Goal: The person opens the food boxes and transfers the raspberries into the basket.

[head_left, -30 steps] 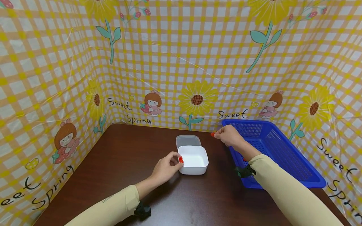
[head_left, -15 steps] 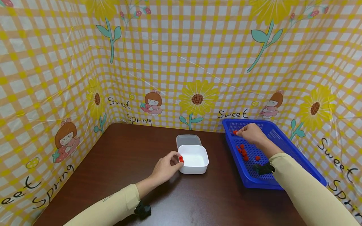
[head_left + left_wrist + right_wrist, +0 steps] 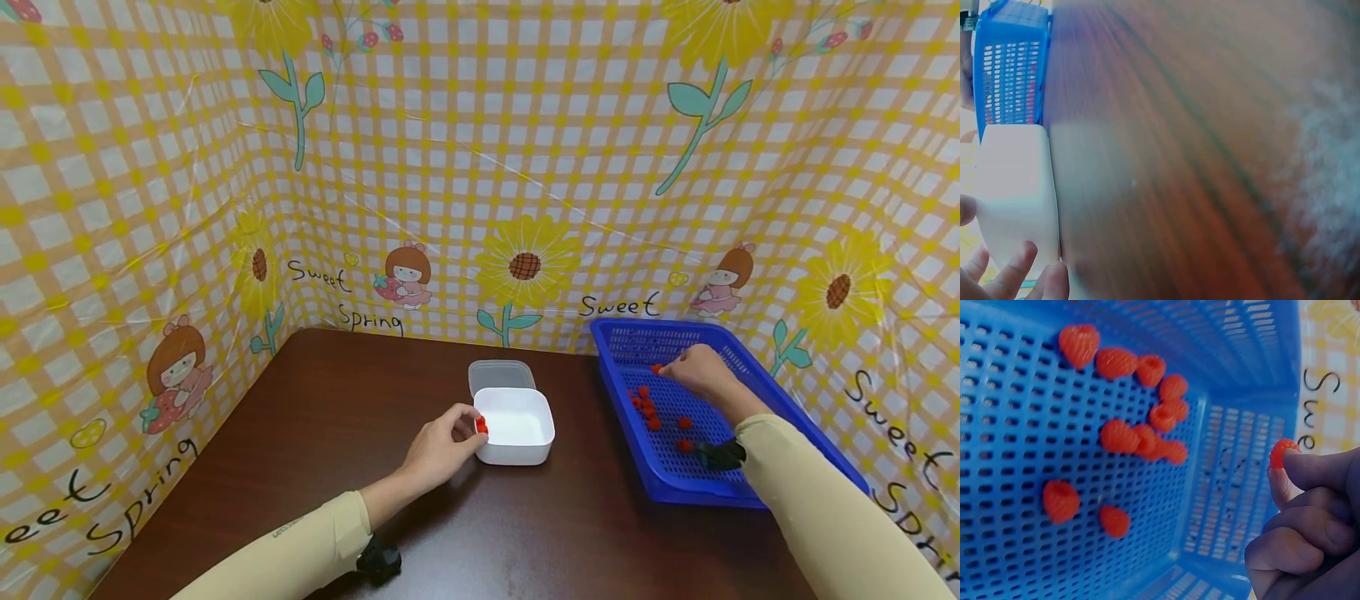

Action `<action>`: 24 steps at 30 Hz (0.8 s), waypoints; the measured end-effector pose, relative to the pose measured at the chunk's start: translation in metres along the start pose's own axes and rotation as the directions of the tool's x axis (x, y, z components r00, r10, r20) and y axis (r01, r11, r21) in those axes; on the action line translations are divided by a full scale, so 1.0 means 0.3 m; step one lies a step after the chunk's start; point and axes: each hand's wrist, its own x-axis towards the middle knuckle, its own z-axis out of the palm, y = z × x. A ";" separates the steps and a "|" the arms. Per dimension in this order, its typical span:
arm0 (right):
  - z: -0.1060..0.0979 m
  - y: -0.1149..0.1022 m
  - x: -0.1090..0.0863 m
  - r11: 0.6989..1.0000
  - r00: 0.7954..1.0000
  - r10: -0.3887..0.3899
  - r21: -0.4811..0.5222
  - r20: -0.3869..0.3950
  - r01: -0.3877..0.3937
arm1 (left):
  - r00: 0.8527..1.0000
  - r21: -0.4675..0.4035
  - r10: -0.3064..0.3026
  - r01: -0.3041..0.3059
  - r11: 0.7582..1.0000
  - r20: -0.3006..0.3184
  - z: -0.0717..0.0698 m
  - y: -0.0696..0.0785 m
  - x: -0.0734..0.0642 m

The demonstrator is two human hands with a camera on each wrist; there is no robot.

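Note:
On the table stands a white square plastic container point(image 3: 517, 419). My left hand point(image 3: 442, 442) holds it at its left side; in the left wrist view its fingers point(image 3: 1017, 265) lie against the outer wall. A few red raspberries point(image 3: 482, 425) show just inside that side, partly hidden by the hand. Over the blue basket point(image 3: 1035, 562), my right hand point(image 3: 701, 371) pinches one raspberry point(image 3: 1283, 452) between thumb and forefinger. Several more raspberries point(image 3: 1119, 436) lie loose on the basket's perforated floor, below the hand.
A translucent lid point(image 3: 501, 375) lies on the dark brown table point(image 3: 360, 375) behind the container. A checked cloth with sunflowers point(image 3: 525, 150) hangs round the back and sides. The basket's raised rim point(image 3: 637, 467) stands right of the container.
My right hand has moved right, from beside the basket's left rim to over its inside, with the raspberry still pinched. The basket's raspberries have come into sight. My left hand stays put.

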 end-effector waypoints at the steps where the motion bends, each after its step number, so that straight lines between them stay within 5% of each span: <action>1: -0.002 0.008 -0.001 1.000 1.000 -0.001 -0.001 0.002 0.001 | 1.000 0.000 0.000 0.000 1.000 0.001 -0.001 0.001 0.000; 13: -0.007 0.033 -0.002 0.999 0.997 0.042 0.014 0.064 -0.043 | 1.000 0.008 -0.004 0.004 1.000 0.000 0.000 0.003 0.000; 24: 0.014 -0.105 -0.043 0.994 0.993 -0.113 0.010 0.037 0.112 | 1.000 -0.001 -0.005 0.005 1.000 0.004 -0.003 0.008 -0.004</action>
